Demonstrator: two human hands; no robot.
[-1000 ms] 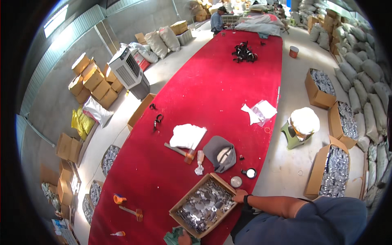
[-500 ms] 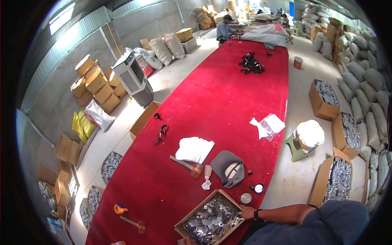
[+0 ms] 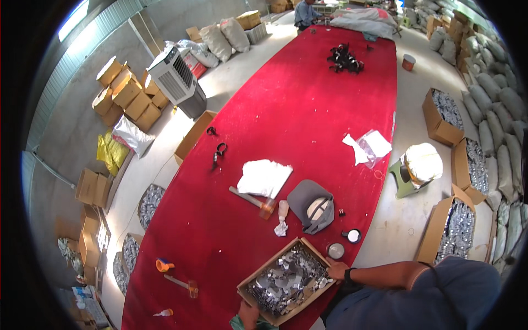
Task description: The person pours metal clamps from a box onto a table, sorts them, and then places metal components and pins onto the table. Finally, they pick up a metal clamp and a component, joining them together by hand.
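A shallow cardboard box [image 3: 268, 263] full of small silvery and grey metal pieces [image 3: 289, 280] sits tilted in angle at the near end of the red-covered table. My right hand [image 3: 336, 270], with a dark band at the wrist, is closed on the box's right edge. My left hand [image 3: 248, 314], with green cloth at its wrist, grips the near left side; some of its fingers are hidden. Just beyond the box lie a grey cap [image 3: 311, 204], a small bottle wrapped with white tissue [image 3: 282, 212] and a round clear container [image 3: 335, 251].
On the red table [image 3: 286, 126] lie a hammer-like tool [image 3: 254, 202], white cloth [image 3: 265, 179], an orange tape dispenser [image 3: 164, 265], a second such tool [image 3: 184, 286] and black straps [image 3: 345, 58]. Cartons of metal parts [image 3: 455, 231] line the right floor. A person [image 3: 306, 14] works at the far end.
The view has tipped downward, so the table's contents sit higher in the picture. More of my left hand shows at the box's near left side. My right hand keeps its hold.
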